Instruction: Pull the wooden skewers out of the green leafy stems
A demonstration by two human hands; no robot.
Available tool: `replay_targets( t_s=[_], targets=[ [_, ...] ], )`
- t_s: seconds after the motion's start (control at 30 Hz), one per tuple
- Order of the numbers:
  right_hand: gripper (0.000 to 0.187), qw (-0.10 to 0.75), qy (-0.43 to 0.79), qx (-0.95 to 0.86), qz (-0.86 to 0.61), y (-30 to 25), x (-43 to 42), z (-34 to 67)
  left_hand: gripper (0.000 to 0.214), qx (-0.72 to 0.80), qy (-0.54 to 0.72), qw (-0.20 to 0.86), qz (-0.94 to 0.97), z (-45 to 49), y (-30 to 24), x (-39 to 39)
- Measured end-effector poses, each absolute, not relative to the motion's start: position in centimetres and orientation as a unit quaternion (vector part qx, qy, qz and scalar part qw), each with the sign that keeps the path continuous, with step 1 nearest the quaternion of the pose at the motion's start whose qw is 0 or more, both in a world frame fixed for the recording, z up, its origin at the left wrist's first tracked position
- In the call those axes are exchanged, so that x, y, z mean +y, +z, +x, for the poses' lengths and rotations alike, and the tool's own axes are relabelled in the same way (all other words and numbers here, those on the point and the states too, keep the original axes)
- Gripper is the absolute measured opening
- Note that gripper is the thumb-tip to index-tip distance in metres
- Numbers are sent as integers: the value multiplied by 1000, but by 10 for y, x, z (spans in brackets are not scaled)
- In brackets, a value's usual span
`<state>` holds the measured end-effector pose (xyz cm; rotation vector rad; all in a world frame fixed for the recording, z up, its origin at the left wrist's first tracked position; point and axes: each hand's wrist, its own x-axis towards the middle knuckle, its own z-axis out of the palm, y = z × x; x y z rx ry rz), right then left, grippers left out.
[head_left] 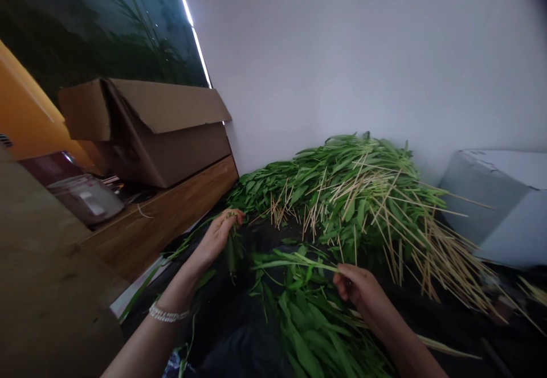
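"Stem [325, 266] — where?"
"Over the leaves [310, 332], pinched in the right hand [356, 287]; left hand [223, 229] grips drooping sprigs [232, 253]."
"Step?"
"Sorting, perhaps — next move calls for a gentle, steady pinch."

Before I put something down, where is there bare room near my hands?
The black sheet looks mostly bare between the left forearm and the near leafy bunch. Along the white wall, it is crowded with leafy stems and pale sticks.
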<state>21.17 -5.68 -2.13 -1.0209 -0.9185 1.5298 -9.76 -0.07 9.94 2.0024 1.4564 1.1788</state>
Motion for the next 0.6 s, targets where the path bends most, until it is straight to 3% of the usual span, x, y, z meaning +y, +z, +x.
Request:
replay_targets(
  t_s=[0.2,0.4,0.6],
  targets=[
    [41,504,617,-423,-431,-24,-56,212,31,495,354,240,756,-65,105,-12],
    [46,488,571,-479,-455,-10,-61,210,15,426,265,161,850,-25,106,-29],
    [46,477,541,-520,-458,1,-65,209,12,342,83,46,935,-4,94,-34]
  ],
)
